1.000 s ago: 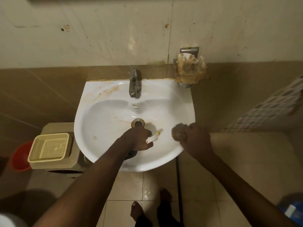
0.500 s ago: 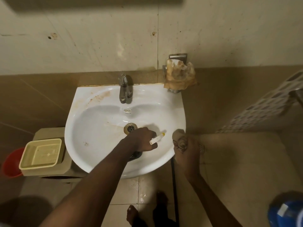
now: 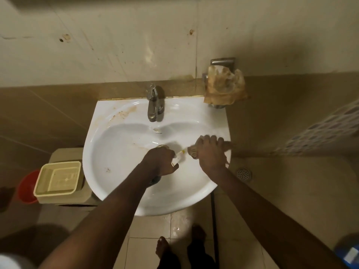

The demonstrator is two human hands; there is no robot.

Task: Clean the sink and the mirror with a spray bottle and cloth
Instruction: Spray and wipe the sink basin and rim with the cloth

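Two hands work over the white sink [image 3: 136, 191]: left hand [image 3: 160, 162] grips a spray bottle [image 3: 179, 154], right hand [image 3: 210, 152] clutches a brownish cloth [image 3: 192, 151]; rusty stains mark the rim.

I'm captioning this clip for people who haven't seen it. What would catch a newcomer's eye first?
Two bare arms reach into a white sink at centre. The left hand grips a spray bottle near the drain, its nozzle aimed at the cloth that the right hand presses on the basin's right side. Brown stains mark the rim left of the faucet, and a grimy crumpled bag hangs on the wall behind the sink's right corner.
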